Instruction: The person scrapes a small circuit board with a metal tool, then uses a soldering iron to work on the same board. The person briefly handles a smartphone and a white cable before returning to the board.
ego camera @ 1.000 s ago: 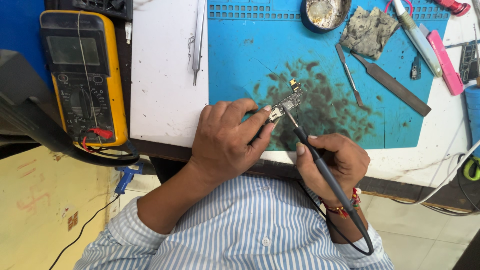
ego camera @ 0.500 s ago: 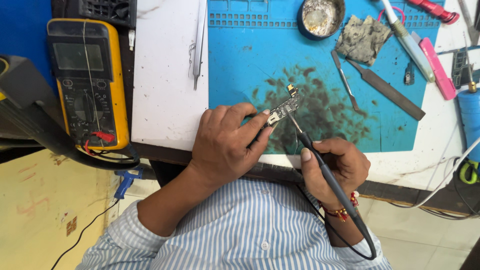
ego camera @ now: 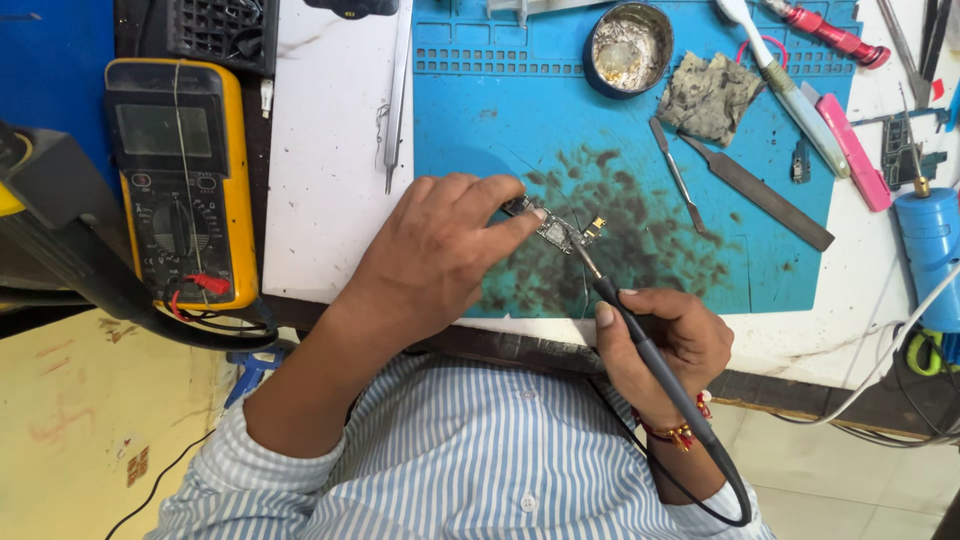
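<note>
**Small circuit board under the iron**

Small circuit board [ego camera: 555, 230] pinned on the stained blue work mat [ego camera: 480, 120] near the tabletop's front edge. Likely light, stiff, fragile; best held by its bare edges. Left hand [ego camera: 440, 250] closed on its left end, fingertips pressing. Right hand [ego camera: 665, 340] wrapped around the soldering iron [ego camera: 640, 340], tip touching the board. Board's left end hidden under fingers; components too small to read. Tweezers [ego camera: 397, 110], multimeter [ego camera: 180, 180] well apart.

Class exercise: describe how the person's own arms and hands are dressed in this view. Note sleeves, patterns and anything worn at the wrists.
Both arms wear light blue sleeves with thin white stripes, pushed up. The left hand is bare, with no ring or band visible. The right hand has a red and gold beaded wristband.
</note>
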